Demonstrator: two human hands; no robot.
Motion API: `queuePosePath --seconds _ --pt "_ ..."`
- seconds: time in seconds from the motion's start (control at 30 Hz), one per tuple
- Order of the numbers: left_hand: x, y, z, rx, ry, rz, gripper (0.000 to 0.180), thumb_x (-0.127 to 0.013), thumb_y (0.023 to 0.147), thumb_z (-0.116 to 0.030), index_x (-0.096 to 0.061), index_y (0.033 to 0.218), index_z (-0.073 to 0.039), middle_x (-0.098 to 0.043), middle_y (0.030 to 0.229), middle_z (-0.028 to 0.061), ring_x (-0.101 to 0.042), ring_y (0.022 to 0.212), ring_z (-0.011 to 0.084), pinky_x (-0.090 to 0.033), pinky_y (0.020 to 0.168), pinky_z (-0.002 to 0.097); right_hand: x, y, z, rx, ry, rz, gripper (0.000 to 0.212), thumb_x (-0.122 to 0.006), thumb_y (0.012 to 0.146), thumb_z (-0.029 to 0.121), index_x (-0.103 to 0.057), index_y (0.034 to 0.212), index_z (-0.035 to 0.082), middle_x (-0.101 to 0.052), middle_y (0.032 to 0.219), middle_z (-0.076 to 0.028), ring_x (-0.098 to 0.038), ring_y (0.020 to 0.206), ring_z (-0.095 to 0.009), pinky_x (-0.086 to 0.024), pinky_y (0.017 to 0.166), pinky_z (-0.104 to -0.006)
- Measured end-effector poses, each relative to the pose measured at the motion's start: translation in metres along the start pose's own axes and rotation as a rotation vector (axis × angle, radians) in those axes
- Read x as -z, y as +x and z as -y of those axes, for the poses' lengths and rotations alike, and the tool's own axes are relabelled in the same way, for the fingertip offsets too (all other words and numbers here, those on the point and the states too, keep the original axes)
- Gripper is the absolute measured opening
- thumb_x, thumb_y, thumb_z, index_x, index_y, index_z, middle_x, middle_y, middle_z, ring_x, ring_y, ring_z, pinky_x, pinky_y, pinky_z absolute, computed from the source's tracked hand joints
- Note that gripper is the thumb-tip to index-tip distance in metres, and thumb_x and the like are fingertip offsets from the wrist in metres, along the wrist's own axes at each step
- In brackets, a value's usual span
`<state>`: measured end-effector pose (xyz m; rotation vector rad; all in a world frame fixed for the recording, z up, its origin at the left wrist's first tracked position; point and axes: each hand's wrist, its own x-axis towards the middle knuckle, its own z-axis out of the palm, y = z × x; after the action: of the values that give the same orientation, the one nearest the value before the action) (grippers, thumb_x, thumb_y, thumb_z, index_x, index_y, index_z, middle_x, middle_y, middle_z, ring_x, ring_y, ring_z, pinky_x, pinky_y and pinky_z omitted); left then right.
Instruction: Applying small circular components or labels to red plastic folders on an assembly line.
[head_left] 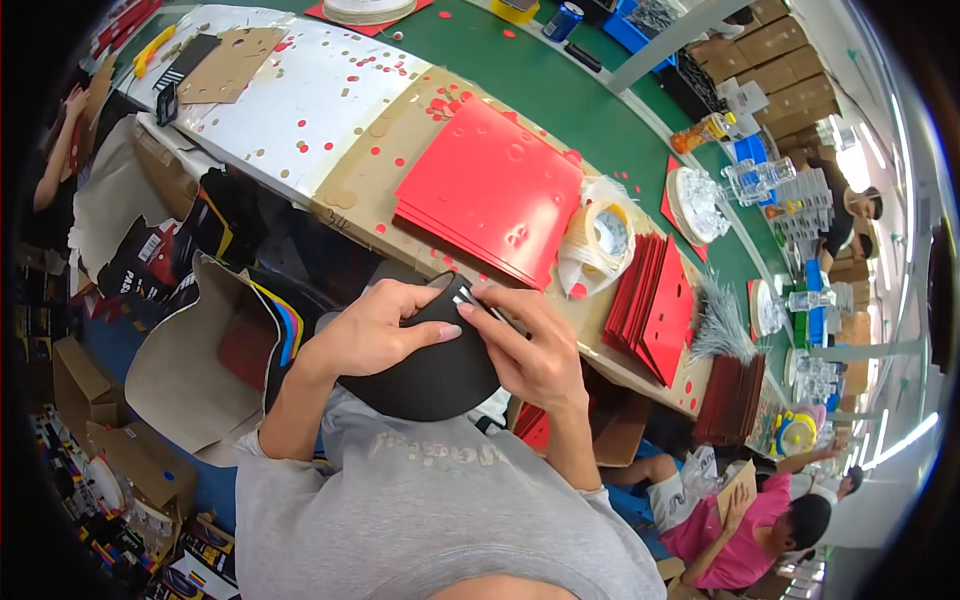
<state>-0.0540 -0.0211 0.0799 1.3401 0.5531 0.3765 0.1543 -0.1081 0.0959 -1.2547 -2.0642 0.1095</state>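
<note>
In front of my grey shirt I hold a black curved piece with small white stripes near its upper edge. Whether it is card or a shaped box part I cannot make out. My left hand pinches its upper left side between thumb and fingers. On the upper right, my right hand is closed on the same piece, its fingertips by the white stripes. The two hands nearly meet there. Just beyond them, a stack of red sheets lies on the cardboard-covered table.
A partly wrapped tape roll and leaning red cards stand right of the stack. Red dots scatter over the white surface. Bent cartons crowd the left side. A person in pink sits at the right.
</note>
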Motion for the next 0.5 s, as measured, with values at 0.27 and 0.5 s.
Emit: queuePosePath --seconds 0.27,0.5 --pt "0.011 -0.006 0.03 0.036 -0.003 0.083 0.02 -0.068 0.093 -0.005 -0.068 0.109 0.007 -0.07 0.089 0.0038 -0.058 0.082 0.0057 -0.049 0.073 0.0247 -0.011 -0.013 0.0 -0.082 0.161 0.157 0.032 -0.077 0.076 -0.001 -0.072 0.107 0.003 -0.067 0.112 -0.012 -0.068 0.092 -0.025 -0.057 0.076 -0.0358" --pt "0.021 -0.002 0.03 -0.045 0.139 0.161 0.024 -0.07 0.09 -0.012 -0.068 0.106 0.005 -0.069 0.083 0.0113 -0.057 0.078 0.0106 -0.049 0.074 0.0285 -0.006 -0.005 -0.011 -0.249 0.437 0.204 0.022 -0.079 0.077 -0.002 -0.075 0.097 0.006 -0.067 0.106 -0.009 -0.067 0.091 -0.021 -0.057 0.075 -0.0326"
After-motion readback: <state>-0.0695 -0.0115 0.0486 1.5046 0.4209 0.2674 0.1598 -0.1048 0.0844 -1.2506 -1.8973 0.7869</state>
